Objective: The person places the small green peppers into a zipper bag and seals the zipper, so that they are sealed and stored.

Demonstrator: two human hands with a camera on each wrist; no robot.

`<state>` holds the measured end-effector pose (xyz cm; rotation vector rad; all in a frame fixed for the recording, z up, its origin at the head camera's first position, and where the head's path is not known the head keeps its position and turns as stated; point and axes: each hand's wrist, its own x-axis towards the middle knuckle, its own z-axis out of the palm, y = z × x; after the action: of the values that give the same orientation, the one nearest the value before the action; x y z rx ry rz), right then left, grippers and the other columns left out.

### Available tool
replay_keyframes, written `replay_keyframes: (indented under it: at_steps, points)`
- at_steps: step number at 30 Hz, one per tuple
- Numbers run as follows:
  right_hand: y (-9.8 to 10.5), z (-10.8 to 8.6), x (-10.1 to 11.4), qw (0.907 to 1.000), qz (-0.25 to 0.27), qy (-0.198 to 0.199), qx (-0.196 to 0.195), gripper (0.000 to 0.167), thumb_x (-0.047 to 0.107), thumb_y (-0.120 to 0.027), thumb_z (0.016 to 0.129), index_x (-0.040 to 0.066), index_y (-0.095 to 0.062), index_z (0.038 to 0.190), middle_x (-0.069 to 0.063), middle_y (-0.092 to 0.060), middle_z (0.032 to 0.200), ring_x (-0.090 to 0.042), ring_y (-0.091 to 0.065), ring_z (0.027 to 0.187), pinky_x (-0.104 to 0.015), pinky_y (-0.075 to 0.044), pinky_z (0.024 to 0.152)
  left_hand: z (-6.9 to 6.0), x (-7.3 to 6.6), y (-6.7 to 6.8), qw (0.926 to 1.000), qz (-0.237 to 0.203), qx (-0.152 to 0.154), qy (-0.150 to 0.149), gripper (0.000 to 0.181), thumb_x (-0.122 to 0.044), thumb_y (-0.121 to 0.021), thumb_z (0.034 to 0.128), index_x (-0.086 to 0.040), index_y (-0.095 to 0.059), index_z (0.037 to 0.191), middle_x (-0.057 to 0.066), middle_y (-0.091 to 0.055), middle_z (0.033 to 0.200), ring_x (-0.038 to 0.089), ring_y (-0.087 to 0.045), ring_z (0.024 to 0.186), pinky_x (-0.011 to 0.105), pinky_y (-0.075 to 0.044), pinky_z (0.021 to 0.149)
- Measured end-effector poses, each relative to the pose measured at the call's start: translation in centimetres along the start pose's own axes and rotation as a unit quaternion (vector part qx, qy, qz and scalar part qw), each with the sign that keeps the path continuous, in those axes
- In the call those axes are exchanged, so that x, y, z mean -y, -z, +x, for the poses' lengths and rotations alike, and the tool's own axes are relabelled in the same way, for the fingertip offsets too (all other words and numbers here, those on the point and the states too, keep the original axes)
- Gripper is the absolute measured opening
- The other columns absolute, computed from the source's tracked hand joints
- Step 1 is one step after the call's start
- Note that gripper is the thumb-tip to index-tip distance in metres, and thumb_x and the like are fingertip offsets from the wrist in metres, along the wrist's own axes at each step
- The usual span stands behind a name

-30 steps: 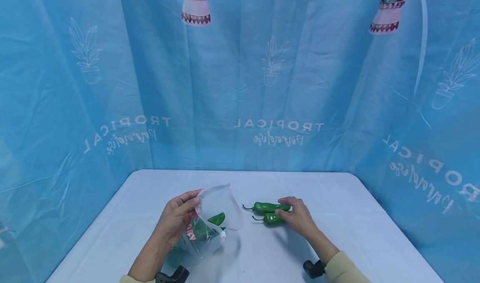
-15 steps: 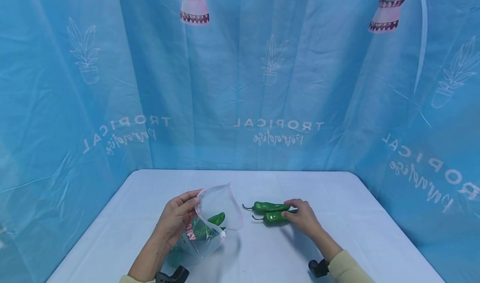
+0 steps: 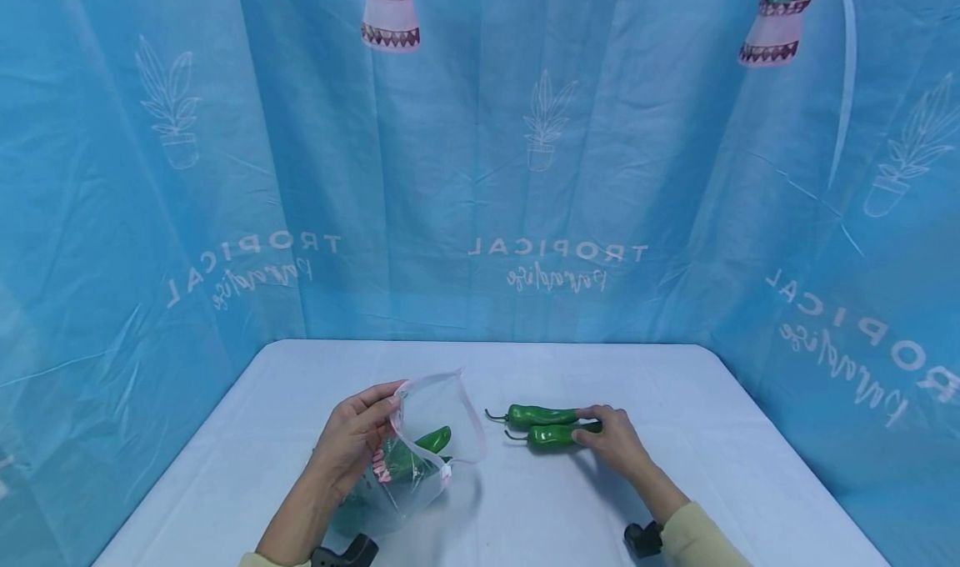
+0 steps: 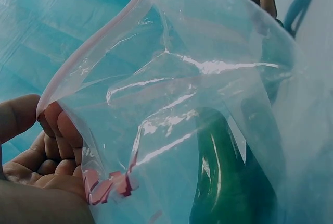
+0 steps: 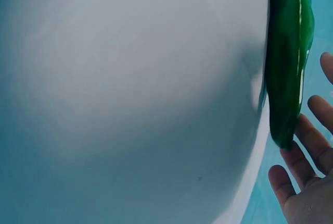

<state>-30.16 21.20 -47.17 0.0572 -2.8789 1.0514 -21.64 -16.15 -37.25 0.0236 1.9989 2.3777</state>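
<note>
- Over the left half of the white table [image 3: 675, 383], left hand [image 3: 352, 434] pinched the pink rim of a clear plastic bag [image 3: 442, 404] between thumb and fingers.
- Bag mouth gaped open, tilted toward the right; cannot tell whether its bottom touched the table.
- Inside the bag: a green pepper [image 3: 433, 439], tip up near the mouth, more green behind the film, exact count unclear.
- Right of the bag, well apart from it: far pepper [image 3: 531, 417] and near pepper [image 3: 551, 436] lay flat, side by side, stems toward the bag.
- Right hand [image 3: 617, 446] was at the tip ends of both, fingers spread in the wrist view; cannot tell how firmly they touched.
- Black wrist devices [image 3: 348, 550] on both wrists, pale yellow sleeves [image 3: 701, 538].
- Behind the table hung a blue curtain [image 3: 480, 133], mirrored "TROPICAL" lettering.
</note>
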Motion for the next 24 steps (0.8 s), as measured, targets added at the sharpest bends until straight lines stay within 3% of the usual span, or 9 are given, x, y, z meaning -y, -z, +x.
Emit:
replay_keyframes:
  at_steps: [10, 24]
  points:
    - [0.1, 0.1, -0.8, 0.9999, -0.009, -0.010, 0.008, 0.039, 0.023, -0.072, 0.080, 0.008, -0.064, 0.115, -0.013, -0.061, 0.117, -0.031, -0.052, 0.114, -0.050, -0.044, 0.094, 0.3, 0.2, 0.2, 1.0000, 0.001, -0.005, 0.006, 0.046, -0.022, -0.065, 0.0879, -0.002, -0.054, 0.128, 0.007, -0.063, 0.118, 0.020, -0.063, 0.096, 0.031, -0.054, 0.084]
    - [0.1, -0.3, -1.4, 0.9994, -0.011, -0.013, 0.031, 0.040, 0.022, -0.073, 0.079, 0.009, -0.064, 0.115, -0.015, -0.061, 0.121, -0.036, -0.053, 0.118, -0.052, -0.042, 0.097, 0.1, 0.1, 0.0, 0.9999, 0.006, -0.003, 0.008, 0.048, -0.021, -0.064, 0.0887, 0.000, -0.052, 0.130, 0.001, -0.065, 0.112, 0.017, -0.063, 0.092, 0.027, -0.053, 0.081]
